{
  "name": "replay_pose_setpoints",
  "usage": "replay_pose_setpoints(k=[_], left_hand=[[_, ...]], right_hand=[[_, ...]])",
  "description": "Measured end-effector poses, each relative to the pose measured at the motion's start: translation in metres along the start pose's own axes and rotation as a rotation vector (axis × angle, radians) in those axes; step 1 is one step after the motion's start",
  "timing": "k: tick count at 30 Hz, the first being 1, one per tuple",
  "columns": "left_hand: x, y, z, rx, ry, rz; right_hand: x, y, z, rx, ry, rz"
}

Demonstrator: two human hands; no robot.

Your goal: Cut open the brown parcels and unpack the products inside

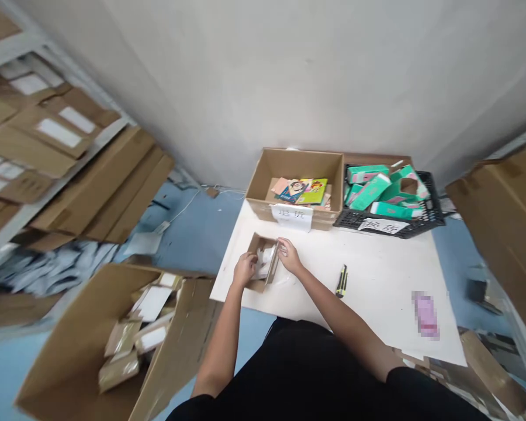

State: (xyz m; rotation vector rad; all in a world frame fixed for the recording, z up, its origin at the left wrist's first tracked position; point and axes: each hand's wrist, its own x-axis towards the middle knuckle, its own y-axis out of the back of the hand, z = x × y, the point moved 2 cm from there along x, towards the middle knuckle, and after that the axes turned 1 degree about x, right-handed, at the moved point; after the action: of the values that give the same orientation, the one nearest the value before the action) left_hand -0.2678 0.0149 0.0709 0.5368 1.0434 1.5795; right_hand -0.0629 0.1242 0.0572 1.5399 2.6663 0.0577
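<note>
A small open cardboard box [258,285] stands near the left edge of the white table. White or clear plastic wrapping [265,261] lies inside it; what the plastic covers is hidden. My left hand [244,269] reaches over the box's left side, fingers bent and closed on the plastic. At the opposite side, my right hand [290,256] pinches the box's upper right wall between thumb and fingers. A black and yellow utility knife [342,282] rests on the table to the right of my right forearm.
Behind stand a carton of booklets [301,159] and a black crate [436,213] of green boxes, both with paper labels. A blurred pink item [426,314] lies at the right. Left on the floor is a big carton [83,316] of parcels; shelves [114,131] hold more.
</note>
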Motion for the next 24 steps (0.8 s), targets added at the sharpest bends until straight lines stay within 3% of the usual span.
replay_pose_setpoints(k=[3, 5, 7, 12, 15, 18, 21, 22, 24], left_hand=[[-0.051, -0.012, -0.027, 0.081, 0.059, -0.069], [-0.07, -0.025, -0.033, 0.085, 0.061, -0.116], [-0.08, -0.035, -0.036, 0.097, 0.055, -0.114], [-0.077, -0.045, -0.04, 0.346, 0.058, -0.108], [-0.063, -0.047, -0.039, 0.479, -0.07, -0.165], [-0.051, -0.051, -0.037, 0.475, -0.246, -0.241], [-0.046, -0.056, -0.037, 0.401, -0.321, -0.256], [-0.046, -0.058, -0.037, 0.371, -0.343, -0.24], [-0.047, -0.058, -0.036, 0.308, -0.381, -0.175]], right_hand=[[-0.017, -0.064, -0.003, -0.055, 0.038, -0.221], [-0.028, -0.085, -0.002, -0.187, 0.06, -0.343], [-0.037, -0.091, 0.006, -0.35, 0.061, -0.43], [-0.055, -0.074, 0.036, -0.667, 0.019, -0.447], [-0.067, -0.061, 0.051, -0.692, 0.067, -0.392], [-0.083, -0.044, 0.063, -0.662, 0.115, -0.147], [-0.102, -0.024, 0.08, -0.726, -0.06, 0.162], [-0.107, -0.02, 0.086, -0.766, -0.147, 0.176], [-0.113, -0.021, 0.1, -0.848, -0.298, 0.05]])
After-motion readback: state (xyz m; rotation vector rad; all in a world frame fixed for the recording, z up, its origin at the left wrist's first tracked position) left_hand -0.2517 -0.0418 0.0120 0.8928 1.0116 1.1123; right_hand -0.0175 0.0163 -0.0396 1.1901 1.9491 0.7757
